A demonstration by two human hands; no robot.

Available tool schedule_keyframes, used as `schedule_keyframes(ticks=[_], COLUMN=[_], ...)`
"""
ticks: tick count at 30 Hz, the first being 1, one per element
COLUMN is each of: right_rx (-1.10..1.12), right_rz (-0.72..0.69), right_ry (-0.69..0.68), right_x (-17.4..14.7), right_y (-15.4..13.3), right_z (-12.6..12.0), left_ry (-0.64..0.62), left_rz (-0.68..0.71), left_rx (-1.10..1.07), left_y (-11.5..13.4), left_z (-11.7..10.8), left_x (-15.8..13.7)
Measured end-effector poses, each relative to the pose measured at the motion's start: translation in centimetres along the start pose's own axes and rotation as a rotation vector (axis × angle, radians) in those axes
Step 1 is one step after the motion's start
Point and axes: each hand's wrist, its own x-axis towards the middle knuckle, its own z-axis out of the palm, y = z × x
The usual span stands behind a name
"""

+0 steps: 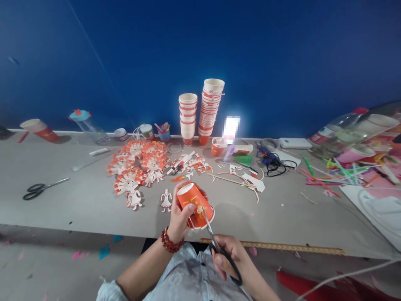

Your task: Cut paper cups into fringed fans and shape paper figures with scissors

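My left hand [181,217] is wrapped round an orange paper cup [194,202], held tilted with its rimmed end toward me. Slits run up from that lower edge. In my right hand [230,253] is a pair of black-handled scissors [214,239], fingers through the loops. The blades lie against the cup's side near its cut edge; whether they are fully closed I cannot tell. Just beyond my left hand, a small white paper doll body [166,200] lies on the table. Several paper dolls with orange fringed hair [130,179] are piled to its left.
Two tall stacks of paper cups [188,121] stand against the blue wall. Paper scraps [196,163] lie before them. Another pair of scissors [44,189] rests at far left. A blue glue gun [269,158] with a black cord and colourful craft pieces [354,169] sit on the right.
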Motion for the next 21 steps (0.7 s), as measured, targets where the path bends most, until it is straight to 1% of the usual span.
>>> schedule_keyframes(ticks=[5,13,17,21], right_rx=[-0.016,0.033,0.011,-0.046], right_rz=[-0.036,-0.027,-0.010,-0.031], right_ry=[0.038,-0.005,0.017,0.064], right_x=[0.07,0.00,0.17,0.27], right_y=[0.04,-0.21,0.13,0.23], right_z=[0.17,0.08,0.17,0.28], left_ry=[-0.008,-0.011,-0.006,-0.003], left_rz=[0.010,-0.001,-0.013,-0.011], left_rx=[-0.049,-0.053,-0.051,-0.059], left_y=[-0.01,0.20,0.33,0.13], left_z=[0.03,0.06,0.06,0.01], left_x=[0.03,0.16,0.11,0.08])
